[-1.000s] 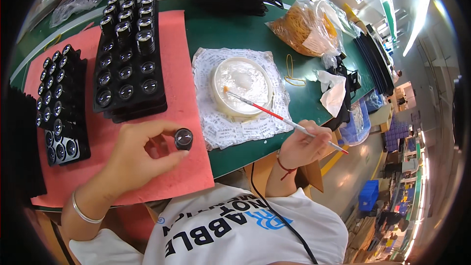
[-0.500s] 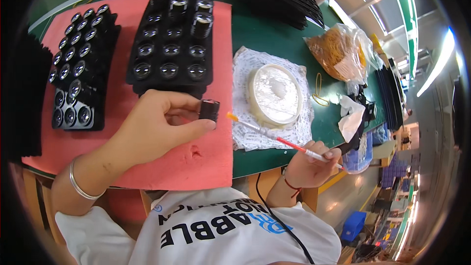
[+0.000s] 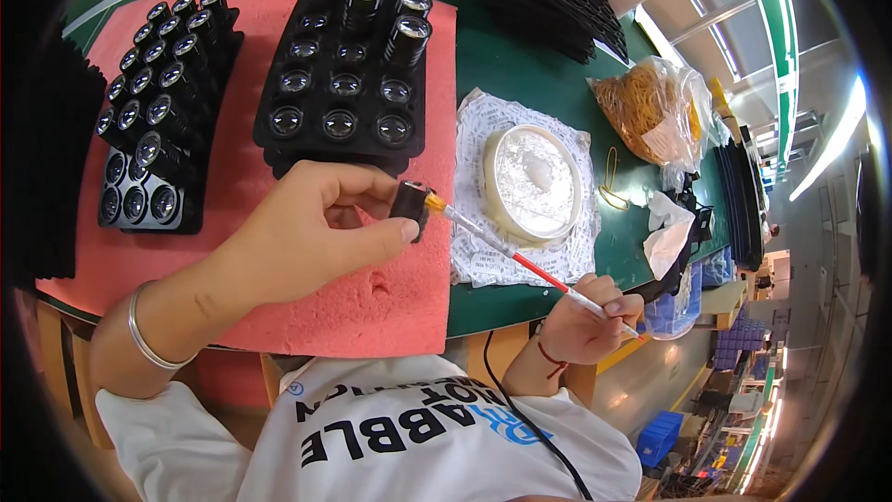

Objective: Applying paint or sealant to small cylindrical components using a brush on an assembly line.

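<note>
Between thumb and fingers, my left hand (image 3: 316, 228) grips a small black cylinder (image 3: 409, 205) above the pink foam mat (image 3: 372, 307). My right hand (image 3: 587, 318) is closed around a thin paintbrush (image 3: 539, 271) with a red and silver handle. Its yellowish bristle tip touches the cylinder's upper right edge. Just beyond my left hand, a black tray (image 3: 316, 151) holds rows of black cylinders with shiny lens-like tops. Another black tray (image 3: 186, 216) with similar pieces lies further left. Right of the mat, a round white dish (image 3: 490, 177) with shiny, silvery contents rests on a printed sheet (image 3: 474, 265).
A clear bag of yellow rubber bands (image 3: 646, 112) lies at the right, with a loose rubber band (image 3: 609, 177) and a crumpled white tissue (image 3: 667, 232) nearby. Stacked black trays (image 3: 548, 0) stand at the back of the green table (image 3: 502, 307). A dark stack (image 3: 56, 158) borders the left.
The brush tip has come to meet the black cylinder; before, a gap lay between them. My left hand appears slightly further right and the cylinder is tilted more. The whole view has shifted slightly.
</note>
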Tool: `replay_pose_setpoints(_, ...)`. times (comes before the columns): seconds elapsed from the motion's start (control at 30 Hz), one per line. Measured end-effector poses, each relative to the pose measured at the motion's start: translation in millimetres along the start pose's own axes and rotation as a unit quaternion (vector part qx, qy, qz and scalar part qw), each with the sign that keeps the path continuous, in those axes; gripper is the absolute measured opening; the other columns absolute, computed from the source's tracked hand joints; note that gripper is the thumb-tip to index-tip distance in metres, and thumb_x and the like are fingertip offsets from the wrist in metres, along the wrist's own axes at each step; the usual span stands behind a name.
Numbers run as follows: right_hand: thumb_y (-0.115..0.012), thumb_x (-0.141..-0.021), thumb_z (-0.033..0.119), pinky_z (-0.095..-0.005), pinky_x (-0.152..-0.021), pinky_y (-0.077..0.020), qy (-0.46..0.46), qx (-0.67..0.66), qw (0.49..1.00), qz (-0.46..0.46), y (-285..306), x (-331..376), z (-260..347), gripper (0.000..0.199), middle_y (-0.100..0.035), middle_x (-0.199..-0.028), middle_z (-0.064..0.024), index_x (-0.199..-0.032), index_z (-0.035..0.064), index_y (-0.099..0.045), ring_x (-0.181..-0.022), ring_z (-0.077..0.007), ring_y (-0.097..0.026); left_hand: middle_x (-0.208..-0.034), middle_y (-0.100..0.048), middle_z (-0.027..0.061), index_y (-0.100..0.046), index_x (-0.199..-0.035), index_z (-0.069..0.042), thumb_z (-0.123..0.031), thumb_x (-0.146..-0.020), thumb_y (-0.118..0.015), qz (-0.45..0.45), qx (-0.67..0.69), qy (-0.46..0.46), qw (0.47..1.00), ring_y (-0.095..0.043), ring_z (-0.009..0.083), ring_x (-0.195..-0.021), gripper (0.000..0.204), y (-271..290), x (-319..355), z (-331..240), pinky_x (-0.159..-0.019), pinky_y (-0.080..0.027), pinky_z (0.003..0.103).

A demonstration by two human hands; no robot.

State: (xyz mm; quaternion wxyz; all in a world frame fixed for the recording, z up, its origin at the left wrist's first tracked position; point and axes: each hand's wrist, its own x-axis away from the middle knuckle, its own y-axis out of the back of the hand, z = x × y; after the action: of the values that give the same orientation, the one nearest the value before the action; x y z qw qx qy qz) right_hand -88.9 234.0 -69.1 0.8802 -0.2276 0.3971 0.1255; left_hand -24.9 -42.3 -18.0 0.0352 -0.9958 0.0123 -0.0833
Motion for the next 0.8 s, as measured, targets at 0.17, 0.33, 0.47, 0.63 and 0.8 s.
replay_pose_setpoints(0.17,-0.048,-0.084,0.020,-0.0254,-0.049,-0.0261,-0.003,0.025,0.999,-0.036,4,4,0,0.018,-0.043,-0.056,-0.0052,-0.077,0.0052,-0.039,-0.051,-0.0116,-0.037,-0.087,-0.060,0.0023,-0.059,-0.101,0.003,-0.011,-0.078,-0.062,0.030,0.054,0.024,0.998,-0.052,0.0044,-0.074,0.027,2,1,-8,-0.067,-0.044,0.020)
replay_pose_setpoints(0.33,-0.046,-0.086,0.019,-0.0259,-0.051,-0.0273,0.070,0.005,0.994,-0.084,1,5,-5,0.017,-0.043,-0.059,-0.0036,-0.079,0.0044,-0.040,-0.053,-0.0108,-0.039,-0.087,-0.059,0.0033,-0.058,-0.103,0.003,-0.010,-0.079,-0.062,0.044,0.056,-0.001,0.997,-0.053,0.0058,-0.077,0.028,0,4,-11,-0.068,-0.044,0.020)
replay_pose_setpoints(0.47,-0.044,-0.087,0.020,-0.0261,-0.051,-0.0284,0.015,-0.095,0.986,-0.134,1,3,-1,0.018,-0.043,-0.058,-0.0036,-0.079,0.0048,-0.039,-0.052,-0.0111,-0.040,-0.088,-0.059,0.0033,-0.058,-0.100,0.003,-0.012,-0.077,-0.064,0.025,0.034,0.003,0.999,-0.053,0.0047,-0.072,0.028,-2,2,-4,-0.064,-0.044,0.019)
replay_pose_setpoints(0.63,-0.040,-0.088,0.020,-0.0266,-0.049,-0.0292,0.007,-0.058,0.997,-0.052,4,3,0,0.018,-0.044,-0.054,-0.0055,-0.077,0.0059,-0.037,-0.047,-0.0131,-0.041,-0.087,-0.059,0.0018,-0.059,-0.097,0.001,-0.013,-0.074,-0.068,0.012,-0.004,-0.028,1.000,-0.049,0.0023,-0.065,0.028,-2,-1,3,-0.058,-0.042,0.017)
replay_pose_setpoints(0.8,-0.040,-0.089,0.019,-0.0259,-0.051,-0.0302,0.002,-0.031,1.000,-0.003,3,2,1,0.016,-0.049,-0.062,-0.0044,-0.079,0.0070,-0.039,-0.050,-0.0121,-0.041,-0.088,-0.058,0.0018,-0.058,-0.099,0.000,-0.011,-0.074,-0.068,0.009,-0.031,-0.030,0.999,-0.048,0.0018,-0.065,0.029,-1,0,3,-0.057,-0.041,0.017)
